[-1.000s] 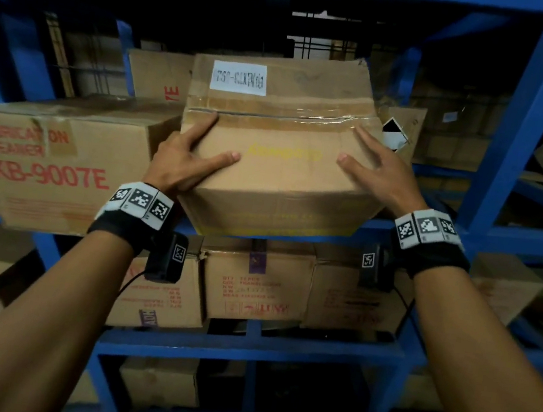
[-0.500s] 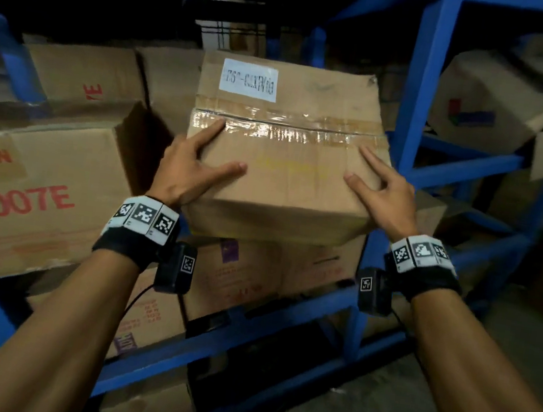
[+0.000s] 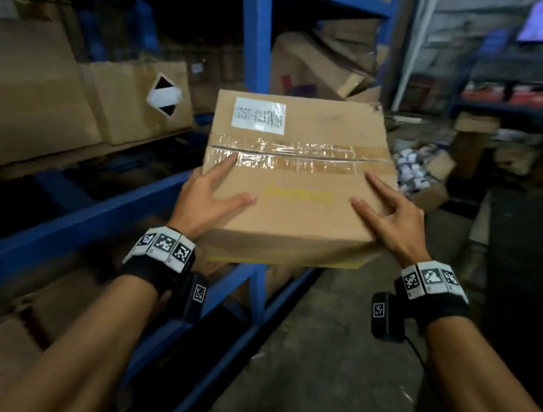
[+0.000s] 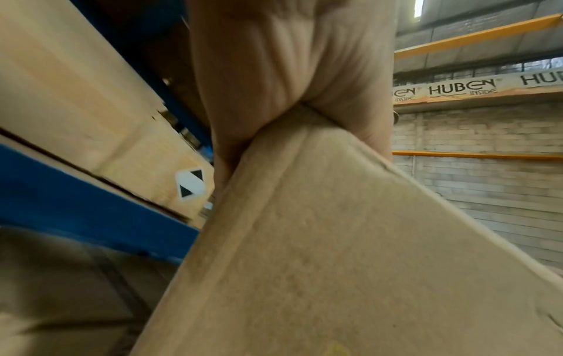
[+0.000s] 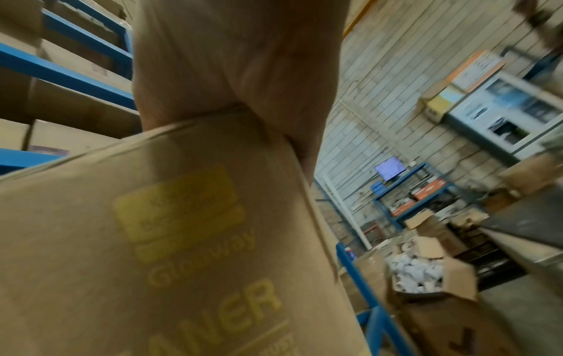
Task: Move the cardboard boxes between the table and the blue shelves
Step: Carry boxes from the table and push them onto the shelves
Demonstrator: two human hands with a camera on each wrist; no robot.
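A taped cardboard box (image 3: 293,188) with a white label is in the air in front of the blue shelves (image 3: 255,30), clear of the shelf boards. My left hand (image 3: 209,194) grips its near left corner, thumb and index finger on top. My right hand (image 3: 389,218) grips the near right corner the same way, with the other fingers down the side. In the left wrist view the palm (image 4: 289,60) presses on the box edge (image 4: 335,265). The right wrist view shows the palm (image 5: 237,53) against the printed side of the box (image 5: 182,240).
Large cardboard boxes (image 3: 29,94) and one with a black-and-white diamond label (image 3: 139,98) fill the shelf at left. An open box of white items (image 3: 415,176) lies on the floor ahead. Grey concrete floor (image 3: 328,369) runs along the shelves; a dark surface (image 5: 533,224) stands at right.
The box has come out of the shelf and swung to the right with both hands on it. The view has turned right, away from the shelves and towards the aisle.
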